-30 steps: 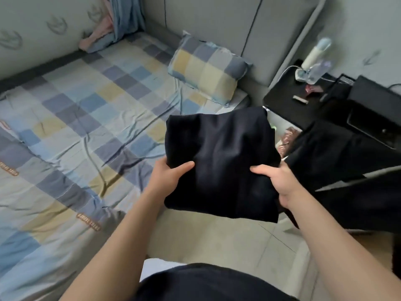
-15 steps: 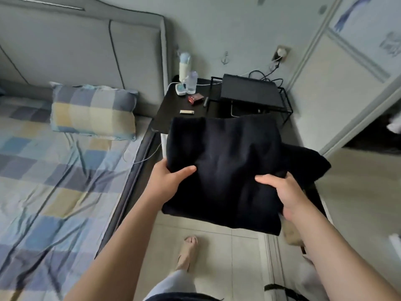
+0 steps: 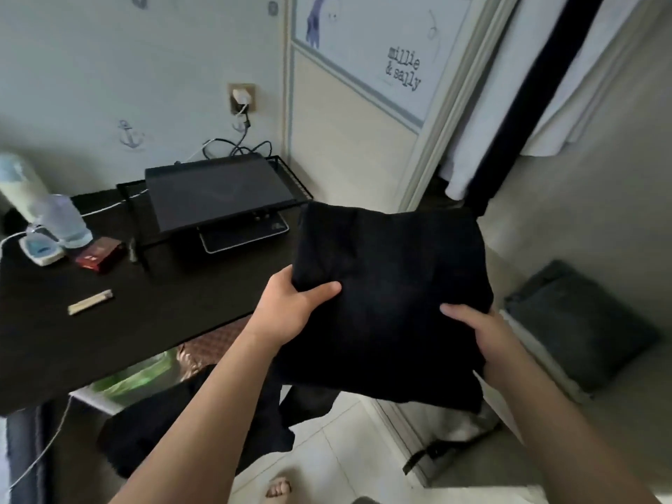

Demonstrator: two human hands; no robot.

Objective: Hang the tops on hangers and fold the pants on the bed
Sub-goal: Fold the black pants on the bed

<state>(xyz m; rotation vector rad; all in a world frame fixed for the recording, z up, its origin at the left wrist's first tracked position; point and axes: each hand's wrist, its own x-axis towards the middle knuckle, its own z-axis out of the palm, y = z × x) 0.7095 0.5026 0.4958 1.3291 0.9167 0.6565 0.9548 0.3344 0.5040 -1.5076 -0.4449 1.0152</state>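
two grips, one load: left grip (image 3: 294, 307) and right grip (image 3: 483, 336) each clamp the near edge of the folded black bundle (image 3: 392, 285), thumbs on top, fingers hidden beneath. the bundle, likely pants, is in the air at centre frame, between the counter (image 3: 109, 340) at 9 o'clock and the open wardrobe (image 3: 436, 140) at 2 o'clock. bed not in view.

risks, my read:
- far edge at 12 o'clock is unsupported; tilt it and the fold slumps open.
- loose black cloth (image 3: 189, 431) hangs at 7 o'clock; can't tell if it's attached. if so, a snag drags layers out.
- a swing toward 9 o'clock clips the counter edge.

counts: 1 bundle, 1 grey folded piece (image 3: 578, 321) in the wardrobe at 3 o'clock; on the counter 1 black stand (image 3: 218, 194), 1 clear bottle (image 3: 67, 221), 1 pale bottle (image 3: 18, 183), 1 red box (image 3: 98, 258), 1 pale stick (image 3: 90, 301).
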